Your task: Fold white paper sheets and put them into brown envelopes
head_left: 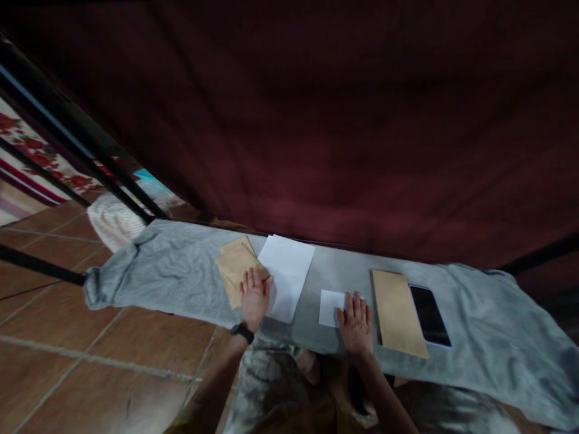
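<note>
My left hand lies flat with its fingers stretched out over the lower right part of some brown paper envelopes. A stack of white paper sheets lies just right of that hand. Flat on the right edge of a small white piece of paper rests my right hand, fingers extended. To the right of it is a larger brown envelope, and a dark-screened phone or tablet lies against that envelope's right side.
A grey cloth covers the long narrow surface. Behind it hangs a dark red curtain. Black metal bars stand at the left, above a tiled floor. A striped white fabric lies beyond the left end.
</note>
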`<state>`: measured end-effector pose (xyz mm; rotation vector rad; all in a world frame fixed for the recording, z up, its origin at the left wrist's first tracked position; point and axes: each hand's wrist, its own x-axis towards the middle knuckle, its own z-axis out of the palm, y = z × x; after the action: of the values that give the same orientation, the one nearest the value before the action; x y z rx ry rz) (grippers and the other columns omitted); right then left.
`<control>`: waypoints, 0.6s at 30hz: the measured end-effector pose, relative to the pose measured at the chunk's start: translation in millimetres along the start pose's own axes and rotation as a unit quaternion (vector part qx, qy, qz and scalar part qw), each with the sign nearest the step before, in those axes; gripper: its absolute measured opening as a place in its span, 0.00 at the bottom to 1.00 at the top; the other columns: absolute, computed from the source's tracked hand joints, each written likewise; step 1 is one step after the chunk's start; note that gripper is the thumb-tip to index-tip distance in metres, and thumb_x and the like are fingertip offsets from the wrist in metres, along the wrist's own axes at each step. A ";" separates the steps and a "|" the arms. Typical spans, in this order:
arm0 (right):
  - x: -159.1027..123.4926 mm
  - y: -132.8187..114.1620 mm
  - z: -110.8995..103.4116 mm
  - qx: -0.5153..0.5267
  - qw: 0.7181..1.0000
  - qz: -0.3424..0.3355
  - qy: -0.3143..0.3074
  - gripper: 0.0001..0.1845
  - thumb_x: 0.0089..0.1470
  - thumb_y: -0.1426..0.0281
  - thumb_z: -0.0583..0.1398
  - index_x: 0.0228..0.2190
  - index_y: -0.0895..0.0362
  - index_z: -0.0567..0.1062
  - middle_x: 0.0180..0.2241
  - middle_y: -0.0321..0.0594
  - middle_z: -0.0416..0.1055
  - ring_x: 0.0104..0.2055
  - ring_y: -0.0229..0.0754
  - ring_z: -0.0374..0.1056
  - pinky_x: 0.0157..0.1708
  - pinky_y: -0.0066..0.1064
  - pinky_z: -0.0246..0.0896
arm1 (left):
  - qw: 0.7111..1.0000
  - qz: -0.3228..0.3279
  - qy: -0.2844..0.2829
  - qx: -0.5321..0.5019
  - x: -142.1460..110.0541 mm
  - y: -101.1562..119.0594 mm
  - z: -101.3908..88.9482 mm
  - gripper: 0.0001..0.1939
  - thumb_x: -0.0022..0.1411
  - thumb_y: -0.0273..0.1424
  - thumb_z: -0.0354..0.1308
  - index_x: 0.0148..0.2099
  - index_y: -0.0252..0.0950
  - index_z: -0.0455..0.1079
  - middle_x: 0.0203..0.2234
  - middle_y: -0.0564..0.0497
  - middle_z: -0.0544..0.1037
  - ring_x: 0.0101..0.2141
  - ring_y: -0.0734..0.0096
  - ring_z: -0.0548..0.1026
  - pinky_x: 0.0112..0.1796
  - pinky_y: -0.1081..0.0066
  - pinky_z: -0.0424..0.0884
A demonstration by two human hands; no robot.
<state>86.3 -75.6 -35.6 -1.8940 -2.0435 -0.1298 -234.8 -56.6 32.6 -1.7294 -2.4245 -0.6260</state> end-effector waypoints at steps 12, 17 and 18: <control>-1.1 2.4 2.7 0.046 0.999 -0.008 0.019 0.33 0.67 0.58 0.47 0.67 0.63 0.57 0.69 0.57 0.49 0.69 0.62 0.49 0.64 0.57 0.45 | 0.993 0.100 -0.066 0.023 -8.0 -16.7 -32.3 0.17 0.68 0.26 0.45 0.53 0.37 0.72 0.43 0.43 0.76 0.45 0.58 0.74 0.47 0.59 0.71; 3.9 -2.0 -5.2 0.141 0.989 0.003 0.051 0.30 0.67 0.58 0.47 0.62 0.63 0.65 0.67 0.57 0.55 0.68 0.60 0.51 0.64 0.59 0.44 | 0.967 0.239 -0.090 0.015 -37.5 40.6 -43.8 0.17 0.66 0.21 0.49 0.53 0.35 0.70 0.41 0.43 0.77 0.45 0.59 0.75 0.47 0.60 0.71; 5.7 -6.4 -8.3 0.174 0.983 0.001 0.050 0.29 0.67 0.58 0.46 0.60 0.62 0.67 0.66 0.56 0.57 0.68 0.59 0.52 0.64 0.59 0.45 | 0.960 0.262 -0.096 0.009 -48.3 55.3 -41.8 0.18 0.65 0.20 0.50 0.54 0.35 0.69 0.42 0.43 0.78 0.45 0.59 0.76 0.47 0.61 0.72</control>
<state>81.3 -73.3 -25.0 -1.6394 -1.8562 0.1228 -173.2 -100.2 70.5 -2.3825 -1.9166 -0.3780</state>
